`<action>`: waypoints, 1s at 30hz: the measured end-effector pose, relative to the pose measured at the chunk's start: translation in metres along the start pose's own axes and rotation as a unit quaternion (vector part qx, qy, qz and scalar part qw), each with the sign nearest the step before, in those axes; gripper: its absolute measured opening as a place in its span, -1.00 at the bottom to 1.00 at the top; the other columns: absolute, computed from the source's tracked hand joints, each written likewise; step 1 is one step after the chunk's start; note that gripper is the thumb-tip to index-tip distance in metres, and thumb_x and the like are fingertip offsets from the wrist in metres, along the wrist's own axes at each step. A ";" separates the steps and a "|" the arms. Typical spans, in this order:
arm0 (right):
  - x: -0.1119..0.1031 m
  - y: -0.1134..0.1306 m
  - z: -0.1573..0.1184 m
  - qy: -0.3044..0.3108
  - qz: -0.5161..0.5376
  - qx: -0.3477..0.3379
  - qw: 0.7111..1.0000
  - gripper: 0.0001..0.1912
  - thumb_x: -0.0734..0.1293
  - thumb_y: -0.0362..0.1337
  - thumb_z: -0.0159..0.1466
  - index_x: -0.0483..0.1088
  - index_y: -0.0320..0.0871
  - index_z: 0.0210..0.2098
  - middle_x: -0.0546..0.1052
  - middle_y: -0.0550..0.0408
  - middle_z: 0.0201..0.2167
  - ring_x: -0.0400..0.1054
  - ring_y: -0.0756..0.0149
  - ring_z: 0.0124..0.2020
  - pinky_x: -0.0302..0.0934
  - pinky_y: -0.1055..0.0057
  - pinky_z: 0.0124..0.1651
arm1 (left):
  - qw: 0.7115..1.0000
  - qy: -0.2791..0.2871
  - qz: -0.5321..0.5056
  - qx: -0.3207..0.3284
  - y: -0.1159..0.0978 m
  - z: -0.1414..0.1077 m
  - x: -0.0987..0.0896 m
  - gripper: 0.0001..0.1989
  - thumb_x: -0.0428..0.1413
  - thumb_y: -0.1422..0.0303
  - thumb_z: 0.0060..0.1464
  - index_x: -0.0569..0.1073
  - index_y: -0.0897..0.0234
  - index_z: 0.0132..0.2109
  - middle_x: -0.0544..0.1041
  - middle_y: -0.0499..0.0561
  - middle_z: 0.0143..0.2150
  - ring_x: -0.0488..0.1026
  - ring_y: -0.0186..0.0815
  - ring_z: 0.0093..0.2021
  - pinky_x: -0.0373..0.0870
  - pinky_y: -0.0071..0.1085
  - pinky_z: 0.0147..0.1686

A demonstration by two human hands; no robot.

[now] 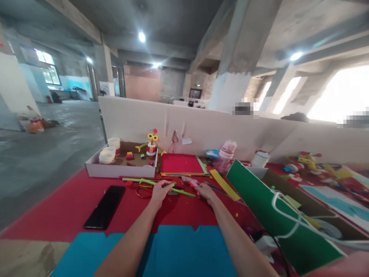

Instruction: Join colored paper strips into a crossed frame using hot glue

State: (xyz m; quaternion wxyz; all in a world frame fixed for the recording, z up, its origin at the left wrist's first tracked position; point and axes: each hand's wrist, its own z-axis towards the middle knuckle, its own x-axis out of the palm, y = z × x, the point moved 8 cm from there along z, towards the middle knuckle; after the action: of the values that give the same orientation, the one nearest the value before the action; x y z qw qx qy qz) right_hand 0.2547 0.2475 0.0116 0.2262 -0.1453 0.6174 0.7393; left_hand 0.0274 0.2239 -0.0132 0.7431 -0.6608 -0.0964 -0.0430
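Note:
On the red-covered table, my left hand (161,191) is closed, its fingertips pinching a small green piece (173,184) beside long light-green strips (184,192). To its right, my right hand (205,191) is wrapped round a pink and white tool (190,181), which looks like a glue gun and points toward my left hand. Red and yellow loops (143,191) lie just left of my left hand. Behind both hands sits a stack of red sheets (182,164). A yellow strip (224,185) rests to the right.
A black phone (104,207) lies at left. Behind it, a white box (121,171) holds cups and a small figure (151,148). A green-sided box (259,207) with a white cord stands right, blue sheets (190,250) in front, a pink bottle (226,154) behind.

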 end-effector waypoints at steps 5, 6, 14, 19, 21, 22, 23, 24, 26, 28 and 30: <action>-0.001 -0.026 -0.016 0.064 0.234 0.148 0.959 -0.78 0.40 -0.16 -0.02 0.33 -0.17 -0.56 0.32 0.20 -0.75 0.21 0.44 -0.72 0.03 0.55 -0.70 | 1.000 0.002 -0.010 -0.010 0.012 0.004 0.001 -0.76 0.26 0.26 -0.22 0.47 0.34 -0.42 0.38 -0.12 -0.67 0.28 -0.44 -0.65 0.20 -0.51 -0.59; -0.003 -0.027 -0.019 0.056 0.280 0.163 0.944 -0.80 0.40 -0.19 -0.01 0.33 -0.17 -0.54 0.33 0.19 -0.71 0.22 0.45 -0.70 0.07 0.56 -0.69 | 1.000 0.003 -0.011 -0.011 0.013 0.004 0.001 -0.76 0.26 0.26 -0.23 0.47 0.34 -0.42 0.39 -0.12 -0.67 0.28 -0.44 -0.65 0.21 -0.51 -0.59; 0.014 0.013 -0.038 0.129 0.449 0.169 0.868 -0.77 0.35 -0.15 0.10 0.38 -0.16 -0.31 0.42 0.10 -0.49 0.26 0.46 -0.61 0.27 0.50 -0.56 | 0.996 0.000 -0.088 -0.025 0.012 0.003 0.001 -0.69 0.31 0.23 -0.30 0.45 0.36 -0.43 0.40 -0.10 -0.66 0.29 -0.46 -0.65 0.23 -0.52 -0.59; 0.019 0.029 -0.053 0.123 0.377 0.077 0.915 -0.69 0.40 -0.11 0.09 0.26 -0.12 -0.30 0.36 0.24 -0.66 0.25 0.44 -0.63 0.07 0.56 -0.62 | 0.988 -0.014 -0.135 -0.071 0.015 0.003 -0.005 -0.65 0.33 0.23 -0.34 0.42 0.36 -0.43 0.49 -0.02 -0.56 0.37 -0.43 -0.59 0.24 -0.53 -0.58; 0.022 0.037 -0.060 0.143 0.343 0.024 0.928 -0.67 0.35 -0.05 0.14 0.24 -0.13 -0.28 0.34 0.26 -0.70 0.19 0.46 -0.66 0.02 0.56 -0.62 | 0.987 -0.011 -0.142 -0.075 0.015 0.003 -0.006 -0.66 0.32 0.24 -0.32 0.41 0.36 -0.43 0.49 -0.02 -0.57 0.37 -0.43 -0.60 0.24 -0.53 -0.59; 0.023 0.040 -0.062 0.149 0.324 0.006 0.934 -0.65 0.33 -0.03 0.15 0.22 -0.13 -0.25 0.35 0.27 -0.69 0.17 0.46 -0.67 0.01 0.55 -0.62 | 0.987 -0.008 -0.143 -0.075 0.016 0.003 -0.006 -0.67 0.32 0.25 -0.32 0.41 0.36 -0.43 0.49 -0.02 -0.58 0.37 -0.43 -0.61 0.24 -0.53 -0.59; 0.024 0.041 -0.064 0.153 0.303 -0.006 0.941 -0.63 0.32 -0.01 0.16 0.22 -0.14 -0.22 0.36 0.26 -0.68 0.15 0.47 -0.67 0.02 0.54 -0.61 | 0.987 -0.004 -0.143 -0.076 0.016 0.003 -0.006 -0.68 0.31 0.26 -0.31 0.40 0.36 -0.42 0.49 -0.02 -0.58 0.37 -0.43 -0.61 0.25 -0.53 -0.59; 0.025 0.041 -0.066 0.153 0.280 -0.015 0.948 -0.60 0.30 0.01 0.17 0.21 -0.15 -0.19 0.37 0.26 -0.68 0.13 0.47 -0.68 0.02 0.53 -0.60 | 0.987 -0.001 -0.142 -0.078 0.016 0.003 -0.007 -0.68 0.30 0.27 -0.30 0.40 0.36 -0.42 0.49 -0.02 -0.58 0.37 -0.43 -0.62 0.26 -0.52 -0.59; 0.026 0.040 -0.067 0.149 0.233 -0.026 0.961 -0.55 0.28 0.06 0.17 0.20 -0.17 -0.15 0.36 0.27 -0.69 0.11 0.47 -0.69 0.00 0.52 -0.60 | 0.987 0.003 -0.136 -0.086 0.018 0.003 -0.007 -0.69 0.29 0.28 -0.28 0.40 0.36 -0.40 0.49 -0.02 -0.58 0.37 -0.43 -0.63 0.28 -0.51 -0.59; 0.024 0.038 -0.068 0.138 0.193 -0.034 0.971 -0.50 0.26 0.09 0.16 0.19 -0.18 -0.12 0.35 0.27 -0.69 0.12 0.45 -0.69 0.00 0.50 -0.60 | 0.987 0.009 -0.128 -0.094 0.020 0.003 -0.007 -0.70 0.29 0.29 -0.27 0.39 0.36 -0.40 0.49 -0.02 -0.58 0.38 -0.42 -0.63 0.30 -0.50 -0.59; 0.022 0.035 -0.068 0.122 0.157 -0.040 0.979 -0.45 0.25 0.10 0.16 0.18 -0.20 -0.07 0.35 0.27 -0.69 0.17 0.41 -0.67 0.02 0.48 -0.58 | 0.987 0.017 -0.121 -0.101 0.023 0.003 -0.007 -0.70 0.28 0.30 -0.27 0.38 0.36 -0.40 0.49 0.00 -0.57 0.39 -0.41 -0.62 0.31 -0.49 -0.58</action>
State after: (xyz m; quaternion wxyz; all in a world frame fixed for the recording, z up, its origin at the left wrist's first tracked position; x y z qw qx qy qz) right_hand 0.2137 0.1801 0.0169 0.0243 -0.1447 0.6250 0.7667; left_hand 0.0250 0.2295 -0.0361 0.6632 -0.7154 -0.1581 -0.1531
